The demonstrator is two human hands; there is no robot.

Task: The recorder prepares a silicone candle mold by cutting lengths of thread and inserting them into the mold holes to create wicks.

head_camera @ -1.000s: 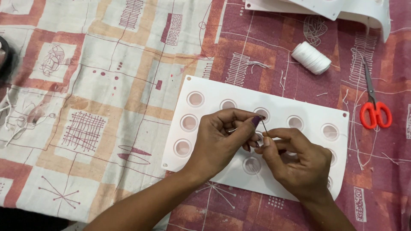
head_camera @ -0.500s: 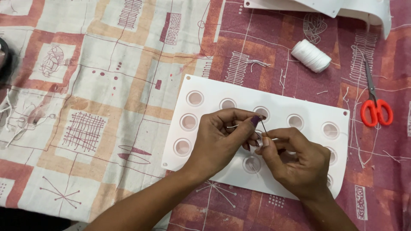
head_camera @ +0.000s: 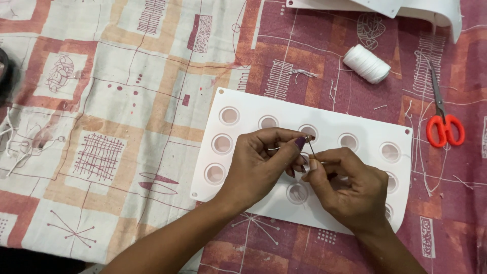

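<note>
My left hand [head_camera: 264,162] and my right hand [head_camera: 345,185] meet over a white silicone mould [head_camera: 243,147] with round cavities. Between thumb and forefinger of the right hand stands a thin needle [head_camera: 311,147], upright. The left fingertips pinch a piece of white thread [head_camera: 274,148] right beside the needle's top. Both hands hover just above the middle of the mould, fingertips almost touching.
A spool of white thread [head_camera: 366,63] lies beyond the mould. Red-handled scissors [head_camera: 442,119] rest at the right. Another white mould [head_camera: 406,9] sits at the top edge. Thread scraps [head_camera: 302,74] litter the patterned cloth [head_camera: 111,116]. A dark object [head_camera: 4,71] sits at the left edge.
</note>
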